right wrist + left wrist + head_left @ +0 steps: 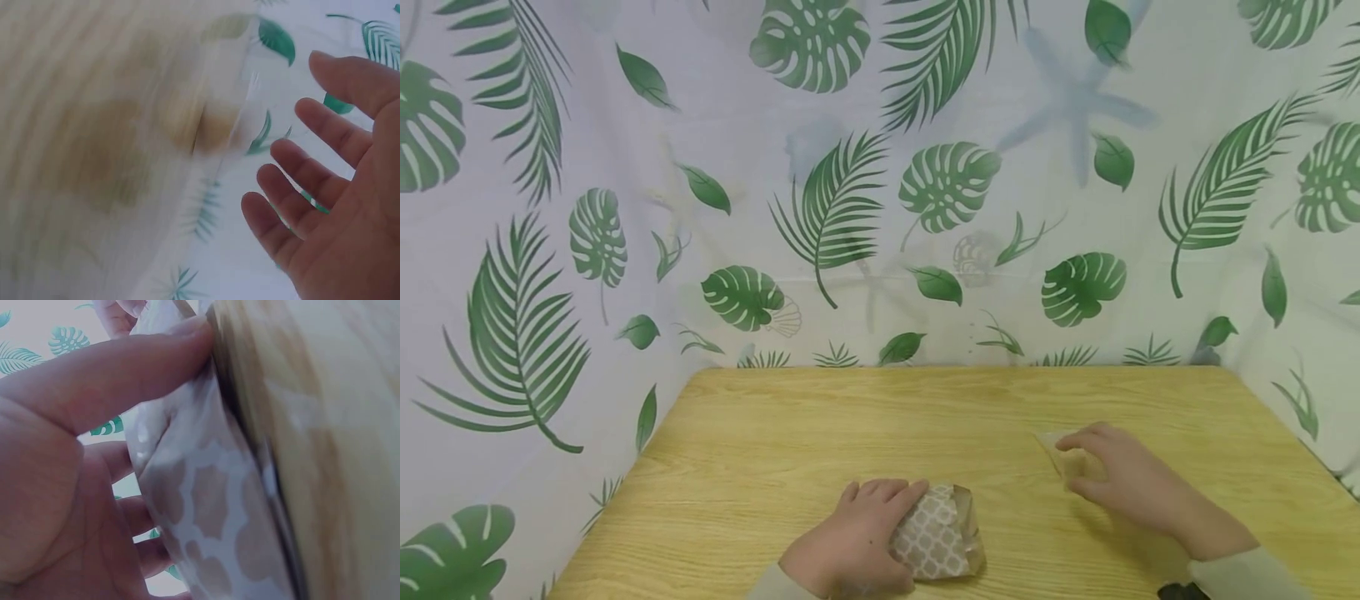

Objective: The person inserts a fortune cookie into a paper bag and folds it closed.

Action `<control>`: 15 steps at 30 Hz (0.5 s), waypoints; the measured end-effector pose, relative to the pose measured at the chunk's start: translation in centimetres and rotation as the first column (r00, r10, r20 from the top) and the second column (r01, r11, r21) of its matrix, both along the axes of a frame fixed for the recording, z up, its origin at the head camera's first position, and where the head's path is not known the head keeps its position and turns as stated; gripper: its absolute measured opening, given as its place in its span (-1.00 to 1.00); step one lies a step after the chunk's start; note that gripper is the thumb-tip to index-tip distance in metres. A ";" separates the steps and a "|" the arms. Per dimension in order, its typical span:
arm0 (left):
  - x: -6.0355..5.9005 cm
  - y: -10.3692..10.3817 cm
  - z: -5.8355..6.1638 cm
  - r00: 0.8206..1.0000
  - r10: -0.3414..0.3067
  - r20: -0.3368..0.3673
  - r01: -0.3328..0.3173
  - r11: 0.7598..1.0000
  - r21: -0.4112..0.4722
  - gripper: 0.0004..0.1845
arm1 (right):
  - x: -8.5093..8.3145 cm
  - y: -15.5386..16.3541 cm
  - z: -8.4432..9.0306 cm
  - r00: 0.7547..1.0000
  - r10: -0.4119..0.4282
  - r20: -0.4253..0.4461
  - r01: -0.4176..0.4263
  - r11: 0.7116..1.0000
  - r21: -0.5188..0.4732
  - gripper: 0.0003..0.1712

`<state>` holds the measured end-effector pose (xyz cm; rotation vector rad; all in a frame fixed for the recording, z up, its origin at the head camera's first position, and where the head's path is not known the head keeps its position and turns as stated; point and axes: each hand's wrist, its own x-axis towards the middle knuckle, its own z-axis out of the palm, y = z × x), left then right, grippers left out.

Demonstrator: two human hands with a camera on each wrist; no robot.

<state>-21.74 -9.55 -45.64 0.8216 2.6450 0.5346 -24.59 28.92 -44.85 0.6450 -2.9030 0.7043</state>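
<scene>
My left hand grips a patterned paper packet, beige with a white lattice print and a crumpled plain brown edge on its right. In the left wrist view my thumb presses the near face of the packet, with the fingers behind it. To the right, my right hand hovers by a small, pale, see-through packet, partly hidden behind the fingers. The right wrist view shows the fingers spread apart, with nothing between them. A blurred tan-and-clear packet appears beyond the fingertips.
Both hands work over a light wood-grain table. White cloth printed with green leaves hangs behind it and along both sides. A dark object shows below the right sleeve.
</scene>
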 end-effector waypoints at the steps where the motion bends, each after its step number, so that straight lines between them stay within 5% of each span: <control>1: 0.0 0.0 0.0 1.000 0.001 0.005 -0.001 1.000 0.000 0.13 | -0.2 0.3 0.1 1.000 0.000 -0.015 0.000 1.000 0.006 -0.48; 8: -0.1 0.0 -0.1 1.000 0.002 -0.010 -0.002 1.000 -0.008 0.15 | -1.6 2.8 0.3 0.999 0.011 -0.048 -0.011 1.000 0.005 -0.27; 15: 0.0 0.1 -0.1 1.000 0.002 0.001 -0.002 1.000 -0.006 0.17 | -2.4 4.6 0.1 0.998 0.017 0.057 -0.019 0.999 0.028 -0.05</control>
